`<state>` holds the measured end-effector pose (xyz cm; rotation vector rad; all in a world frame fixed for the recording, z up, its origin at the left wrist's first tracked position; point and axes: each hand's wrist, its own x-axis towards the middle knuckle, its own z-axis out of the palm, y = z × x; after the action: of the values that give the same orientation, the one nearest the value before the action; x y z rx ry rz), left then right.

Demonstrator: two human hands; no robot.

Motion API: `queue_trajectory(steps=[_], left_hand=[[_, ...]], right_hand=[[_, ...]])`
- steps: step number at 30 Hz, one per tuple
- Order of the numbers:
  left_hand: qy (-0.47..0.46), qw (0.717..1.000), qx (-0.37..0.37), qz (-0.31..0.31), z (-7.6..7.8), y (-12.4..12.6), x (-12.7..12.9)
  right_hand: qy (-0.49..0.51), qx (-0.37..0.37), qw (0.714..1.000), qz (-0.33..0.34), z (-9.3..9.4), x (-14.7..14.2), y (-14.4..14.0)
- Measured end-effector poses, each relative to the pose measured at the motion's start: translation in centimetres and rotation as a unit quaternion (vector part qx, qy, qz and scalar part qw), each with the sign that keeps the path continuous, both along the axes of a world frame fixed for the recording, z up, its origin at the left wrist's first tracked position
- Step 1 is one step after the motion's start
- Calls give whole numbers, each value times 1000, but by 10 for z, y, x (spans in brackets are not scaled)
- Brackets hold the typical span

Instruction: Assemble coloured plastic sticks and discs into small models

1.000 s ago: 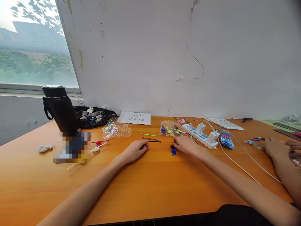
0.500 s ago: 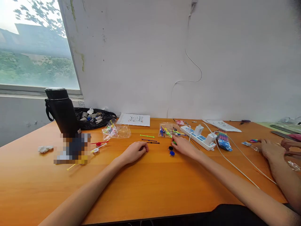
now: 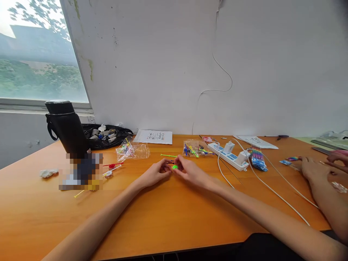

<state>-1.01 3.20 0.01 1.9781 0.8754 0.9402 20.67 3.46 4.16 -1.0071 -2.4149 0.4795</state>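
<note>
Between thumb and fingers of my right hand (image 3: 191,171) is a small bright green piece (image 3: 174,167), roundish and partly covered. My left hand (image 3: 152,175) faces it from the left, fingers curled in towards the thumb; whatever they grip is hidden. Just behind the fingertips lies a thin green stick (image 3: 168,155), and a bit of a dark stick shows between the hands. To the left of my left hand are a red stick with a red disc (image 3: 111,166) and a white one with a pale disc (image 3: 109,174).
Clear bags of small coloured parts (image 3: 133,150) (image 3: 193,148) lie behind my hands. A power strip (image 3: 227,156) with white cables is at right. A black bottle (image 3: 66,127) and a black bag (image 3: 122,137) stand left. Another person's hand (image 3: 314,168) works far right.
My right hand has come left from beside the clear bag, bringing the green piece to my left hand. The black and blue discs are now out of sight behind my right hand and forearm.
</note>
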Motion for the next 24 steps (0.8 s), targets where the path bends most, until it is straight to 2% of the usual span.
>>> queue_trajectory(steps=[5, 12, 19, 21, 24], left_hand=[[19, 999, 33, 1, 1, 0, 0], [14, 1000, -1, -24, 4, -3, -1], [7, 1000, -8, -9, 7, -2, -2], [15, 1000, -11, 7, 6, 0, -2], [23, 999, -12, 24, 3, 2, -2]], right_hand=[[-5, 37, 999, 11, -10, -18, -9], [25, 2, 1000, -8, -11, -12, -5], [18, -5, 1000, 0, -12, -15, -4], [7, 18, 1000, -17, -13, -12, -1], [-51, 93, 993, -42, -12, -4, 8]])
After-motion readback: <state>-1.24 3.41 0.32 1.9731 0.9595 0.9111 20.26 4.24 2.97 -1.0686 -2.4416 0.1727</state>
